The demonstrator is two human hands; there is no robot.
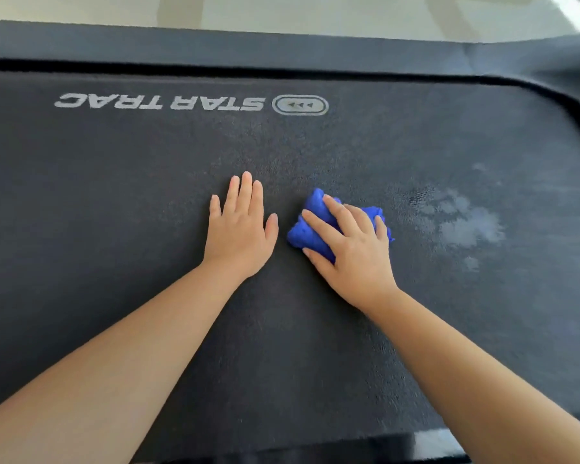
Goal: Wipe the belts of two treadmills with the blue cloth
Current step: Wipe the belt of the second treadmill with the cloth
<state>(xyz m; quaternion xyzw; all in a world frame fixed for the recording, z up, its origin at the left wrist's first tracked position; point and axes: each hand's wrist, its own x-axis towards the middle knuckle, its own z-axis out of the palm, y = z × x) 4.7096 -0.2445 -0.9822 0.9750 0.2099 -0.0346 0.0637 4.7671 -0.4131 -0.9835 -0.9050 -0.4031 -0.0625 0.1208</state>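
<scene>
A person's two bare forearms reach forward from the bottom of the view onto a dark grey treadmill belt (148, 202), which fills nearly the whole scene.

The left hand (240, 229) lies palm down and flat on the belt, its fingers straight and close together, the thumb spread toward the right. It holds nothing.

Just beside it, not touching, the right hand (349, 244) rests on a bunched blue cloth (310, 237). Its fingers curl over the top of the cloth and the thumb wraps the near edge, so the hand grips the cloth and presses it against the belt. Blue folds stick out beyond the fingertips and past the little-finger side.

On the far side of the left hand, well apart from it, the belt carries a white printed logo (195, 102) that reads "STAR TRAC", upside down from this viewpoint, with an oval badge beside it.

To the right of the cloth, near it, a pale cloudy smudge (462, 222) marks the belt.

Beyond the logo, a dark gap separates the belt from a grey side rail (215, 45) of the treadmill. Past the rail lies a strip of light floor (315, 13).
</scene>
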